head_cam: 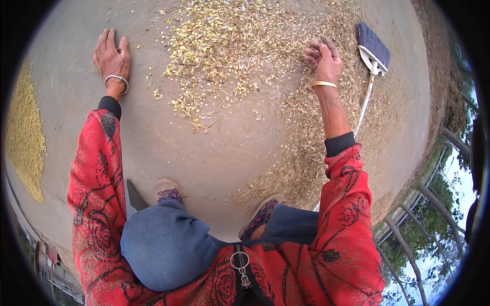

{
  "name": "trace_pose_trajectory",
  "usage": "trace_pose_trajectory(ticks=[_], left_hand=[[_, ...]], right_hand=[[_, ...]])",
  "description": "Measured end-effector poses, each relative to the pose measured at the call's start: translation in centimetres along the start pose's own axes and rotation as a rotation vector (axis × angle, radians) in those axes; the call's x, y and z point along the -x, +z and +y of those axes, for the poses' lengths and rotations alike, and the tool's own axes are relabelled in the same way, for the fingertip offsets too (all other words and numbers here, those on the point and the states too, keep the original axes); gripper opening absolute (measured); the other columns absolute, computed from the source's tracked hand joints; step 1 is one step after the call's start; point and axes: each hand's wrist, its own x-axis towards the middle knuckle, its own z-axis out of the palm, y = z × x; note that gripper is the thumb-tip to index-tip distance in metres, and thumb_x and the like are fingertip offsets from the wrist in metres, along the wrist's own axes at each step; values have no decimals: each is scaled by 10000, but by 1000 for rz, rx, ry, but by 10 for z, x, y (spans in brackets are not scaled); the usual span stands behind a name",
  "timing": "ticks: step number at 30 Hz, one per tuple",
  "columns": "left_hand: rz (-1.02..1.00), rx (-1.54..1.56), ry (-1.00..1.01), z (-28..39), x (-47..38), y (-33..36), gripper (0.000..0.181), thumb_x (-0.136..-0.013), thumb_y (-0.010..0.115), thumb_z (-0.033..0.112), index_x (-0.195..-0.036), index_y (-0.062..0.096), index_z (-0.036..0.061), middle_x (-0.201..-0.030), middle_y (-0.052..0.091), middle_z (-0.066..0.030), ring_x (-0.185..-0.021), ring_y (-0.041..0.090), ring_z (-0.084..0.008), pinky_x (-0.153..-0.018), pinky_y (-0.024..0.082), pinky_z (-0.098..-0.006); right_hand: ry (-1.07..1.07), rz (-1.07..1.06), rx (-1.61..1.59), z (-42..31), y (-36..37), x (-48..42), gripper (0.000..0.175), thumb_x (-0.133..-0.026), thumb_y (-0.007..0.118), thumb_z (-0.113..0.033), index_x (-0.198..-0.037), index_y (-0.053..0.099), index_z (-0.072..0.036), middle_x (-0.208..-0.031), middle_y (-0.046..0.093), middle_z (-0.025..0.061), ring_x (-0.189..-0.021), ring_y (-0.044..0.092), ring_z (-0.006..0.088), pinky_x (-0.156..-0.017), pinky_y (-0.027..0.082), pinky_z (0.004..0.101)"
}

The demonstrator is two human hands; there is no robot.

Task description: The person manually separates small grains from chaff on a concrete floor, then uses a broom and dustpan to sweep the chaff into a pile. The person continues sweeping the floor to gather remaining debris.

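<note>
My left hand (111, 57) rests palm down on the bare concrete floor (145, 126), its thumb spread from the fingers. A pale bangle circles that wrist. My right hand (324, 59) is over straw and chaff (306, 168), fingers curled and the thumb near them. Whether something small is between those fingers cannot be made out. Ahead, between the two hands, spreads a layer of yellow soybean-like seeds mixed with broken stalks (206, 42). A broom (374, 48) with dark bristles and a pale handle lies just right of my right hand.
A large heap of yellow seeds (26, 141) lies at the far left. My shod feet (168, 189) are on the floor near my bent knee (168, 244). A grey flat-sided object (134, 197) stands beside the left foot. Wooden poles (440, 202) and trees line the right edge.
</note>
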Motion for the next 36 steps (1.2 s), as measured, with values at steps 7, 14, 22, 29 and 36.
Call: trace_pose_trajectory(ticks=[7, 14, 22, 29, 36], left_hand=[[-4, 18, -3, 3, 0, -3, 486, -937, 473, 416, -1322, 502, 120, -1415, 437, -77, -1347, 341, -247, -1118, 199, -419], [-13, 35, -24, 6, -1, -6, 473, -931, 490, 398, -1306, 515, 110, -1409, 439, -68, -1355, 329, -240, -1122, 186, -407], [-18, 32, -34, 9, -2, -8, 468, -927, 498, 386, -1298, 518, 103, -1405, 444, -64, -1351, 332, -231, -1122, 188, -401], [-27, 28, -40, 9, -1, -8, 469, -926, 495, 379, -1301, 511, 98, -1405, 440, -69, -1348, 334, -232, -1125, 187, -401], [-23, 40, -32, 9, -1, -9, 472, -927, 494, 379, -1304, 508, 96, -1407, 437, -68, -1353, 328, -230, -1130, 182, -404]], right_hand=[[279, -516, 164, 20, 28, 16, 229, -937, 544, -117, -1108, 629, 11, -839, 679, 105, -663, 656, 151, -564, 552, 260], [-32, 15, 246, -1, 36, -14, 296, -943, 515, -86, -1215, 531, 27, -1001, 648, 148, -762, 656, 171, -610, 558, 269], [424, -788, 117, 24, 106, 61, 276, -939, 516, -121, -1136, 584, 61, -925, 676, 143, -753, 674, 179, -630, 567, 274], [83, -246, 159, 4, 91, -2, 321, -934, 532, -105, -1234, 546, 8, -1089, 640, 154, -855, 662, 184, -716, 571, 283], [380, -711, 171, 21, 104, 39, 289, -952, 549, -185, -1130, 603, 37, -953, 675, 126, -784, 669, 175, -671, 569, 277]])
